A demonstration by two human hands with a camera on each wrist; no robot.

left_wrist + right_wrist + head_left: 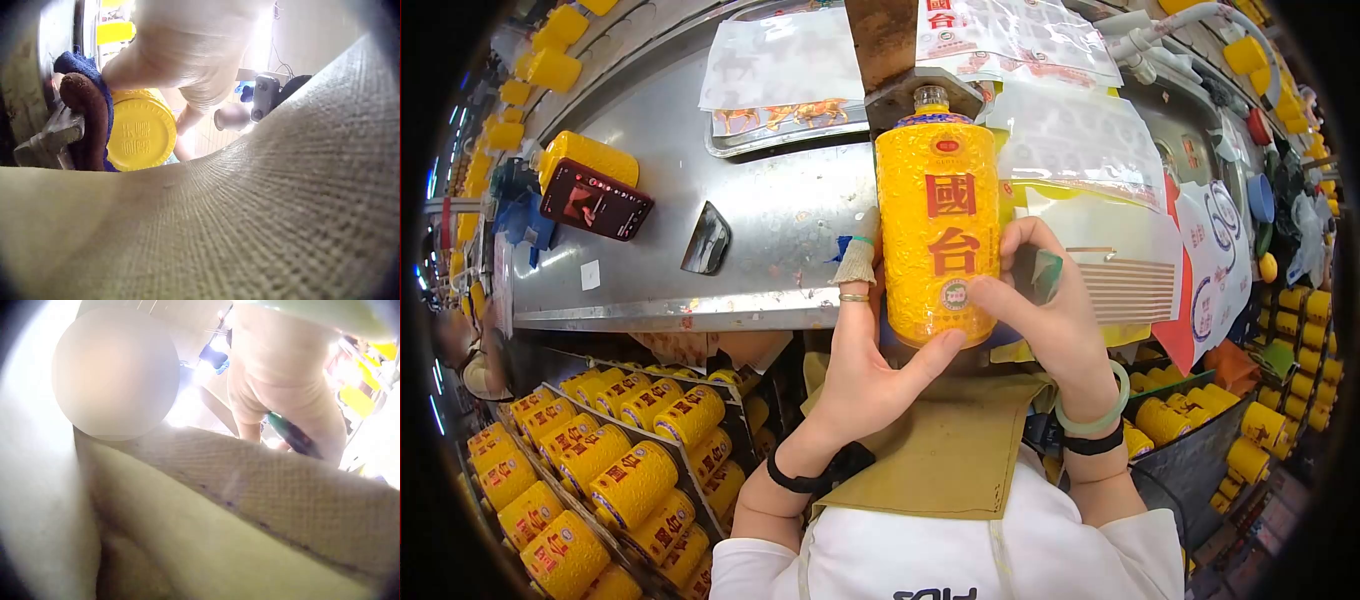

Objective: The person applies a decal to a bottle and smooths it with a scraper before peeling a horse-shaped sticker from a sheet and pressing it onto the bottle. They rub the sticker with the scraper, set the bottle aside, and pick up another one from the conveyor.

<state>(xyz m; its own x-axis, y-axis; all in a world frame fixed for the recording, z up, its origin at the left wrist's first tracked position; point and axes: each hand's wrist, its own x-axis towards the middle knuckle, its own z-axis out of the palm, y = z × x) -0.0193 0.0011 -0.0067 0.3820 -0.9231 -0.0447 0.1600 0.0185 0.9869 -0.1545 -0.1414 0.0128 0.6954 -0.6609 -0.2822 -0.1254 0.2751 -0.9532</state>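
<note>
The person's left hand (870, 385) is gripping the near side of a yellow bottle (940, 230), its thumb pressing on the front near the base and its fingers reaching up along the side, one of them wearing a pale finger cover (856, 262). The right hand (1055, 315) is clamping the opposite side, its thumb pressing beside a round label (954, 293) below the large red characters, and a dark green piece (1040, 275) is showing among its curled fingers. The bottle is lying between the two hands, its glass neck (930, 98) pointing away from them towards a metal bracket (972, 95), while a blue cloth (81, 65) is showing beside its base in the left wrist view. Left of the left hand, a dark curved piece (707, 238) is lying on a metal table (650, 290), and farther out a phone (596, 200) is leaning on another yellow bottle (605, 155). Beyond the left hand, a tray (800, 140) is holding printed sheets. Right of the right hand, a striped sheet (1130, 288) is lying near its fingers. Below and left of the left hand, rows of yellow bottles (635, 485) are filling a rack.
</note>
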